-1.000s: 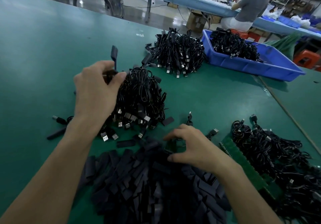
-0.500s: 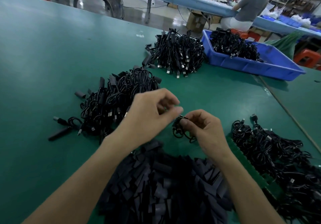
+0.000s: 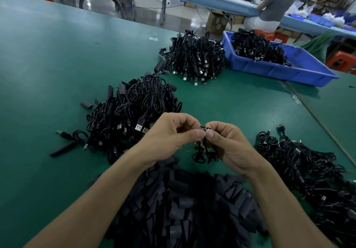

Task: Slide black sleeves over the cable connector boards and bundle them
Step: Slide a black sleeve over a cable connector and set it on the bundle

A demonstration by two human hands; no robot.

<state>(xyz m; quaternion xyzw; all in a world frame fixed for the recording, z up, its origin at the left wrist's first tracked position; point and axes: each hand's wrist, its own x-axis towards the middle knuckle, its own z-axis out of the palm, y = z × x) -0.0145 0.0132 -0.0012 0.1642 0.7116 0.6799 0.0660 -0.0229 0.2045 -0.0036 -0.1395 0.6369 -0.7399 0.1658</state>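
Mid-table, above the sleeves (image 3: pixel 183 205): left hand (image 3: pixel 169 138) and right hand (image 3: pixel 229 143) meet, thumbs and forefingers pinching a board (image 3: pixel 203 128). The fingers hide most of it, so whether it is sleeved cannot be told. Its cable (image 3: pixel 200 157) hangs below, partly behind the right palm. The sleeves are cut off by the near edge.

Left hand (image 3: pixel 169 136) and right hand (image 3: pixel 229 143) pinching one small connector board (image 3: pixel 203 128) above green bench (image 3: pixel 57 64), loose black sleeves (image 3: pixel 183 209) heaped beneath forearms, left cable heap (image 3: pixel 138 109), right cable heap (image 3: pixel 300 163), blue tray (image 3: pixel 279 72) of cables beyond.
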